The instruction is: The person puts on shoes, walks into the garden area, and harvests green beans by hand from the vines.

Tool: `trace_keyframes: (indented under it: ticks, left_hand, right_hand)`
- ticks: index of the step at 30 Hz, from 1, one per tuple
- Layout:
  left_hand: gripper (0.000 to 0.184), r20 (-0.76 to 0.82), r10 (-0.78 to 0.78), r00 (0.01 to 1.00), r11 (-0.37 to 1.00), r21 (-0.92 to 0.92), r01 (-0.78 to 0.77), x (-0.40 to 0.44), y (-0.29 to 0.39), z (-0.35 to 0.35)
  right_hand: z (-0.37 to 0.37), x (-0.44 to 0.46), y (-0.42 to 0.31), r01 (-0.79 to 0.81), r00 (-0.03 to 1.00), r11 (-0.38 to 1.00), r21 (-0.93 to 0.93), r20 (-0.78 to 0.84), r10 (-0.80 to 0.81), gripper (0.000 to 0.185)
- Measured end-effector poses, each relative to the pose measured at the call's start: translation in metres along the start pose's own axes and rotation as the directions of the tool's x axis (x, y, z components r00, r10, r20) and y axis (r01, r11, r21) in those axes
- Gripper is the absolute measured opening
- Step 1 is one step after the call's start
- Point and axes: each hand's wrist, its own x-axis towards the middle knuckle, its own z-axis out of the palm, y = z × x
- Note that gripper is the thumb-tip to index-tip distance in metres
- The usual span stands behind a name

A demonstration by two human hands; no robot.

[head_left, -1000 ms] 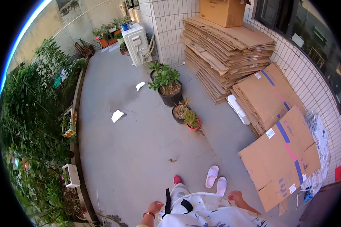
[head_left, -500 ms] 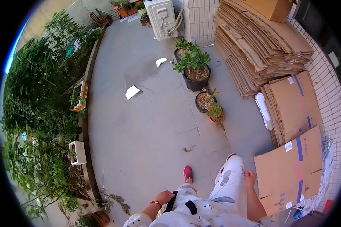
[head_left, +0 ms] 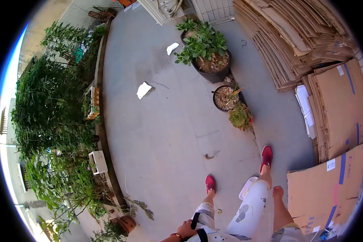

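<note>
My left hand [head_left: 185,229] is low in the view, in front of my patterned white trousers [head_left: 248,213]. Its fingers are curled beside a black strap [head_left: 195,220] that partly covers them; I see nothing held. My right hand [head_left: 277,192] hangs by my right leg with its fingers folded in and nothing showing in it. Nearest to that hand is a flattened cardboard box [head_left: 310,189], apart from it. Below me are my two red shoes [head_left: 210,184] on the grey floor.
Potted plants [head_left: 207,46] and a small succulent [head_left: 240,116] stand ahead. Stacked flat cardboard [head_left: 286,36] lines the right. White scraps [head_left: 144,90] lie on the floor. A curb [head_left: 106,133] edges the planted bed [head_left: 56,109] at left, with a terracotta pot [head_left: 127,224] nearby.
I have stepped forward, and the pots and cardboard are closer. My right shoe now shows in front. My left hand has moved lower in the view; the outdoor air-conditioner unit has slid toward the top edge.
</note>
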Motion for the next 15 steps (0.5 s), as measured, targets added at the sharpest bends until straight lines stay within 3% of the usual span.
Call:
trace_keyframes:
  ticks: [2,3,5,6,7,8,10,12,15]
  left_hand:
    - [0.088,-0.008,0.028,1.0,0.999,0.022,-0.027,-0.002,0.034,-0.004]
    - [0.091,-0.011,-0.028,1.0,0.999,0.037,0.028,0.006,0.044,0.0]
    - [0.065,-0.11,0.048,0.993,0.998,-0.047,-0.053,0.015,0.064,0.0]
    - [0.053,-0.152,0.084,0.985,0.991,-0.089,-0.098,0.019,0.07,-0.002]
    - [0.053,-0.158,0.017,0.987,0.997,-0.069,-0.029,0.037,0.056,0.01]
    - [0.054,-0.165,0.095,0.982,0.98,-0.155,-0.121,0.048,0.054,0.009]
    - [0.054,-0.238,0.149,0.96,0.978,-0.111,-0.179,0.058,0.041,0.017]
    - [0.057,-0.234,0.17,0.957,0.981,-0.056,-0.188,0.065,0.04,0.012]
    - [0.058,-0.248,0.181,0.952,0.982,-0.01,-0.189,0.08,0.05,-0.004]
  right_hand:
    - [-0.024,0.009,-0.055,0.122,0.993,0.977,-0.174,0.027,-0.119,0.015]
    - [-0.02,0.018,-0.057,0.176,0.984,0.969,-0.173,0.004,-0.178,0.015]
    - [-0.005,0.039,-0.063,0.038,0.999,0.987,-0.157,-0.007,-0.04,0.016]
    - [0.005,0.049,-0.056,0.094,0.995,0.984,-0.148,-0.006,-0.096,0.017]
    - [0.012,0.057,-0.063,0.013,1.0,0.989,-0.149,0.002,-0.013,0.017]
    - [0.021,0.066,-0.069,-0.062,0.997,0.983,-0.172,0.034,0.069,0.02]
    - [0.05,0.081,-0.062,-0.123,0.985,0.986,-0.111,0.105,0.135,0.024]
    - [0.053,0.086,-0.078,-0.249,0.968,0.962,0.108,0.05,0.245,0.02]
    - [0.062,0.102,-0.068,-0.16,0.977,0.977,0.139,0.164,0.137,0.029]
